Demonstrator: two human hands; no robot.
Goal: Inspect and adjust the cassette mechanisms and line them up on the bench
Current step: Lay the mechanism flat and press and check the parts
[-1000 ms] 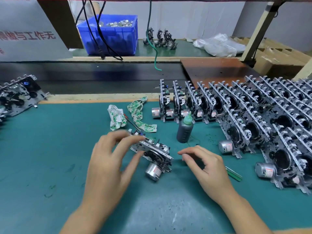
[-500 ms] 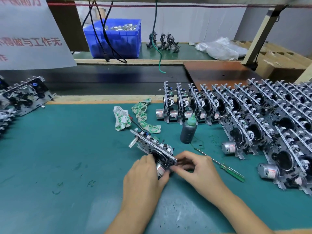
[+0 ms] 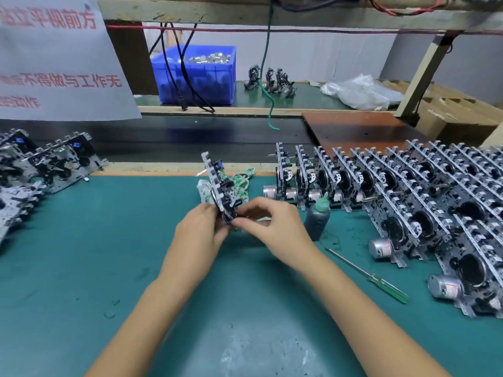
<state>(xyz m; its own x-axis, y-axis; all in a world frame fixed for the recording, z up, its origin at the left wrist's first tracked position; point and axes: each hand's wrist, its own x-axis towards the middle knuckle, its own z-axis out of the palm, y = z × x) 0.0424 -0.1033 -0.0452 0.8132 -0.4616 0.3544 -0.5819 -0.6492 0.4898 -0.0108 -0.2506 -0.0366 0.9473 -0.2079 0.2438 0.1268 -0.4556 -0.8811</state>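
Observation:
A cassette mechanism [image 3: 221, 186] stands nearly upright above the green mat, held up in both hands. My left hand [image 3: 200, 235] grips its lower left side. My right hand [image 3: 275, 227] pinches its lower right edge with curled fingers. Several finished mechanisms [image 3: 394, 191] stand on edge in rows along the right of the bench, motors facing me. More mechanisms [image 3: 40, 167] lie flat at the far left.
A dark bottle with a green cap [image 3: 317, 217] stands just right of my right hand. A green-handled screwdriver [image 3: 370, 276] lies on the mat [image 3: 81, 268]. Crumpled wrappers [image 3: 239, 183] sit behind the held mechanism. A blue bin [image 3: 212, 77] stands on the far shelf.
The mechanism lay on the mat a second ago; both hands closed on it and lifted it upright. The head view has tilted up.

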